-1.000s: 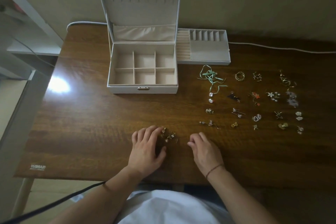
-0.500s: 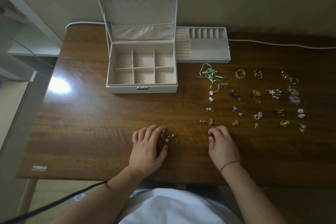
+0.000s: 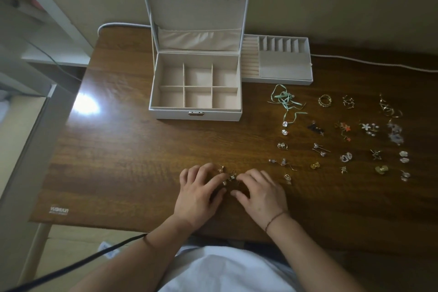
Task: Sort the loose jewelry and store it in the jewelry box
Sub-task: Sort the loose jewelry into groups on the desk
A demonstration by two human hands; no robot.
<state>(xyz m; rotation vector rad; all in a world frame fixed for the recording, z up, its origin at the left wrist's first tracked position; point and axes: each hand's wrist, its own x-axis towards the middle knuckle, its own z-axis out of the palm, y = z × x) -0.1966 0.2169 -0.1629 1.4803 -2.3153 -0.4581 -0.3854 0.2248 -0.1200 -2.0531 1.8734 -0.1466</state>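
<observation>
Working the small earring cluster between our two hands.

We are resting our left hand (image 3: 198,197) and right hand (image 3: 259,193) on the table (image 3: 113,163), fingers relaxed, grasping nothing, fingertips flanking the earring cluster (image 3: 228,176); both are equally near. The sorted pieces (image 3: 343,135) are lying right and beyond; the open jewelry box (image 3: 196,87) is standing farther, straight ahead. A corner label is too blurred to read.

The small cluster of earrings (image 3: 228,176) is partly covered by the fingertips of the left hand (image 3: 198,199) and right hand (image 3: 259,193). Whether any piece is pinched cannot be told. The white cable (image 3: 379,64) is cut off at the right edge.
</observation>
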